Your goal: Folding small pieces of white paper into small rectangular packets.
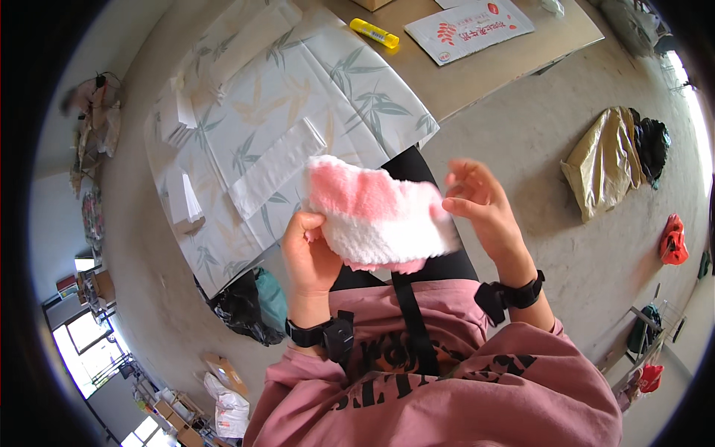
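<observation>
A fluffy pink-and-white piece of plush fabric (387,223) is held up in front of my lap. Its upper part is mostly pink, a white band runs below, and some pink shows along the bottom edge. My left hand (311,249) grips its left end, the thumb on the near face and the other fingers hidden behind. At the fabric's right end my right hand (480,205) is raised, its fingers apart and slightly blurred. The right thumb tip is close to the fabric's edge; whether they touch I cannot tell.
A leaf-patterned cloth (298,97) covers the table ahead, with a white folded strip (275,167) and stacks of white pieces (184,200) on it. Beyond lie a yellow tube (375,33) and a printed white packet (469,31). A tan bag (605,164) stands on the floor at right.
</observation>
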Motion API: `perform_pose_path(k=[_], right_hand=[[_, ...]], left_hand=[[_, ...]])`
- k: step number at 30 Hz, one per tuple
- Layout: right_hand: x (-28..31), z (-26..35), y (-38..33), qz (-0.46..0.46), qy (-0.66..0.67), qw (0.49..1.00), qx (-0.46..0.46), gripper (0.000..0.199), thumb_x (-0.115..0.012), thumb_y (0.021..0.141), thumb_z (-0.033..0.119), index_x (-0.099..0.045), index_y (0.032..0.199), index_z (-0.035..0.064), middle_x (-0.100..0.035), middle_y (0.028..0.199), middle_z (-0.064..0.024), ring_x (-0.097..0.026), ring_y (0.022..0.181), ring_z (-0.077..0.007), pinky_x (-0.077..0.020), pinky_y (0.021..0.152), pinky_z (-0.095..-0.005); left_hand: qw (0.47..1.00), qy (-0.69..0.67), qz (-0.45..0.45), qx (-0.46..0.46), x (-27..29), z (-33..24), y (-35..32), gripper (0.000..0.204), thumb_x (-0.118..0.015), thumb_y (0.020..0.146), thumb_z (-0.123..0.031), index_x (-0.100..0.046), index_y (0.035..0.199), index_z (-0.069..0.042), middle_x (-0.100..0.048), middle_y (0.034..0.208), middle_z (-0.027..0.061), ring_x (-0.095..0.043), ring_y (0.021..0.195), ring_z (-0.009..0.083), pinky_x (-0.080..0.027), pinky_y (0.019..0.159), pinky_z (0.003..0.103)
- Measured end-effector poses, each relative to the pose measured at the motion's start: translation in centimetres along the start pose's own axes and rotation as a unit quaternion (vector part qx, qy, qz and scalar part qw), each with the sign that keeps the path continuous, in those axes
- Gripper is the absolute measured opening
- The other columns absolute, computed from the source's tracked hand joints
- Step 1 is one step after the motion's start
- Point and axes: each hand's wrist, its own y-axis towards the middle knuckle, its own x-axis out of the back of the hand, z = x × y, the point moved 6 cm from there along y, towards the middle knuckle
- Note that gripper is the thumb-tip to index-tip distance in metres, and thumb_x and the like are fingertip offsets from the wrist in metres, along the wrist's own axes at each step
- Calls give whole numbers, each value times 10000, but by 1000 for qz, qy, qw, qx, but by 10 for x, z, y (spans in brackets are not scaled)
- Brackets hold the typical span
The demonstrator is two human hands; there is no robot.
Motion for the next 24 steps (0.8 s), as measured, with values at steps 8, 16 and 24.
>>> perform_pose_path(k=[8, 16, 24], right_hand=[[-52, 29, -8, 167, 9, 985, 29, 688, -690, 848, 59, -301, 1414, 49, -603, 909, -57, -575, 897, -105, -447, 816, -260], [-47, 35, -7, 25, 19, 982, 185, 557, -592, 890, -30, -364, 1388, 69, -557, 907, -23, -577, 879, -81, -446, 787, -231], [-40, 45, -15, -8, -387, 900, 200, 510, -696, 711, -9, -555, 1198, 46, -535, 990, -114, -567, 895, -300, -490, 767, -370]], left_hand=[[969, 228, 94, -2, -54, -4, -3, 407, -513, 821, -126, -535, 1194, 35, -620, 1068, 92, -598, 975, 167, -456, 868, 285], [941, 276, 152, -125, -66, 13, -15, 802, -648, 850, -34, -183, 1499, -116, -631, 1096, 144, -604, 941, 150, -489, 850, 282], [844, 470, 148, -211, -72, 12, -8, 636, -665, 726, 103, -511, 1325, -43, -592, 1129, 78, -579, 912, 138, -485, 787, 270]])
